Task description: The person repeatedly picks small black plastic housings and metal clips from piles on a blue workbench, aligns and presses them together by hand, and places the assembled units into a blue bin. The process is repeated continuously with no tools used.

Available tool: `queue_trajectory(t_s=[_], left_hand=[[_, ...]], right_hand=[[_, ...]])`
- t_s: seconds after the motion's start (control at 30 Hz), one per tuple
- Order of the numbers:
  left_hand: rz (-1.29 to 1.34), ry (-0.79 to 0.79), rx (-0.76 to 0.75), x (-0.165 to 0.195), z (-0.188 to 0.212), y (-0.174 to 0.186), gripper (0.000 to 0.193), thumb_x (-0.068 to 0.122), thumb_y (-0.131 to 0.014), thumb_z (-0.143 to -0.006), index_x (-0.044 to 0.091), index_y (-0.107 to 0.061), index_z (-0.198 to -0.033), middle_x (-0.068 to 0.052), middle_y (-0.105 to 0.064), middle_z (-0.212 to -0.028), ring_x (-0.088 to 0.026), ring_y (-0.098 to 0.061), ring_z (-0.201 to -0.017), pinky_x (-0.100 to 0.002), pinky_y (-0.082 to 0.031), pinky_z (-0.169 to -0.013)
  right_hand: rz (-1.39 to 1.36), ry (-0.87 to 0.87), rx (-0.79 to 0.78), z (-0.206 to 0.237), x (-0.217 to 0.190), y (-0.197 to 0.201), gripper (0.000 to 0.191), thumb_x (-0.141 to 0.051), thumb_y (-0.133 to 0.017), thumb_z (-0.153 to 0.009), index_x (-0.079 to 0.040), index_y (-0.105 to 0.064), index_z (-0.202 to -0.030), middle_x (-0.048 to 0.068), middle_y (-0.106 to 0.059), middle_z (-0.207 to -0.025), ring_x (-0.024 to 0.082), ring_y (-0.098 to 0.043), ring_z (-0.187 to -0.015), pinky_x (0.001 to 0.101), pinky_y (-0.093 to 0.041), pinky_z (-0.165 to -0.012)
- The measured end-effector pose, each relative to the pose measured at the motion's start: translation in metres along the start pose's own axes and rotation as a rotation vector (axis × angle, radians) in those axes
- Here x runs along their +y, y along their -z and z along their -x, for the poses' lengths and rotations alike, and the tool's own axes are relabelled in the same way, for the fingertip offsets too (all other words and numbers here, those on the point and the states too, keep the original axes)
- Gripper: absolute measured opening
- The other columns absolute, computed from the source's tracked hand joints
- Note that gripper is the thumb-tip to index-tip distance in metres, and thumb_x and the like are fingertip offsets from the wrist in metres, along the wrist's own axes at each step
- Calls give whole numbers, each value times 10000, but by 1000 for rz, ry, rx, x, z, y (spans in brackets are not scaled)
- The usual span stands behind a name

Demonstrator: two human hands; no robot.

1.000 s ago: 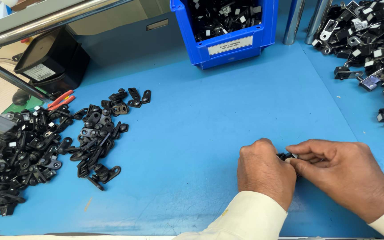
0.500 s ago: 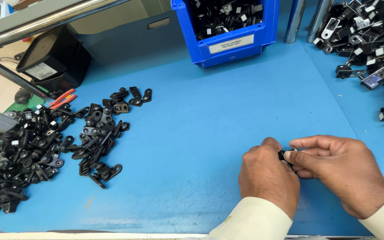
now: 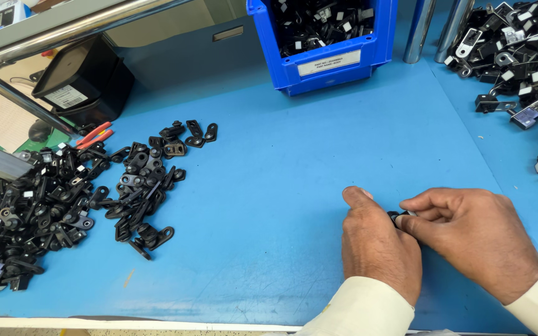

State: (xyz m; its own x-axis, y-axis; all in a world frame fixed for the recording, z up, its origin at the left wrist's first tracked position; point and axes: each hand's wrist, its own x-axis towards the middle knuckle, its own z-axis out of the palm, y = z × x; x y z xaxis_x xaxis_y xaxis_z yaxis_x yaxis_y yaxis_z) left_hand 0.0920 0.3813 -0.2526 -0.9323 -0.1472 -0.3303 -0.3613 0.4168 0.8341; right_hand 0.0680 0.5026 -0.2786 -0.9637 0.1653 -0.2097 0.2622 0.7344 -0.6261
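Black plastic is showing between my fingertips: a small black part (image 3: 397, 218) is being pinched where my two hands are meeting, low on the blue table (image 3: 294, 186). My left hand (image 3: 378, 246) is closing on it from the left with the thumb raised. My right hand (image 3: 477, 239) is gripping it from the right with thumb and forefinger. Most of the part is hidden by my fingers. A loose pile of black clips (image 3: 138, 186) is lying well apart to the left. A blue bin (image 3: 325, 65) holding similar parts is standing at the far edge.
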Motion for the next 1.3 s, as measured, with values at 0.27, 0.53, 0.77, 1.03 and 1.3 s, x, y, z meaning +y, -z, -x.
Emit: queue_trajectory(t_s=[0.27, 0.53, 0.77, 1.03, 1.3], left_hand=[[-46, -11, 7, -10, -4, -2, 255, 17, -634, -926, -16, -474, -1122, -196, -653, -1063, -301, -730, -970, -411, -618, -781], [-456, -329, -16, -8, -18, 14, 370, 37, -773, -821, -20, -533, -1098, -216, -714, -920, -380, -726, -887, -455, -604, -751], [-267, -161, 33, -8, -20, 17, 550, 64, -710, -908, -69, -367, -1317, -195, -715, -852, -356, -748, -839, -434, -612, -739], [-215, -234, 50, -15, -25, 13, 494, 20, -678, -901, -50, -369, -1279, -190, -705, -834, -351, -734, -814, -445, -603, -714], [-267, -253, 7, -14, -24, 15, 367, -14, -674, -886, -18, -426, -1156, -216, -692, -921, -371, -720, -886, -446, -597, -750]], right_hand=[[-2, -8, -56, -2, -5, 1, 296, -185, -800, -875, -89, -813, -1155, 95, -798, -890, 173, -767, -799, 273, -625, -748], [16, 38, -45, -14, 1, -5, 251, -168, -820, -880, -91, -832, -1119, 81, -798, -878, 172, -755, -786, 283, -619, -749], [67, 65, -75, -16, -18, -1, 238, -184, -822, -874, -95, -831, -1094, 75, -801, -882, 173, -761, -796, 284, -625, -761], [405, 162, -59, -14, -44, 0, 259, -238, -799, -854, -131, -830, -1087, 65, -823, -892, 169, -796, -785, 284, -626, -772], [-623, -158, -81, -24, -27, -17, 237, -31, -690, -923, 112, -746, -1103, 226, -792, -991, 287, -765, -854, 385, -620, -785]])
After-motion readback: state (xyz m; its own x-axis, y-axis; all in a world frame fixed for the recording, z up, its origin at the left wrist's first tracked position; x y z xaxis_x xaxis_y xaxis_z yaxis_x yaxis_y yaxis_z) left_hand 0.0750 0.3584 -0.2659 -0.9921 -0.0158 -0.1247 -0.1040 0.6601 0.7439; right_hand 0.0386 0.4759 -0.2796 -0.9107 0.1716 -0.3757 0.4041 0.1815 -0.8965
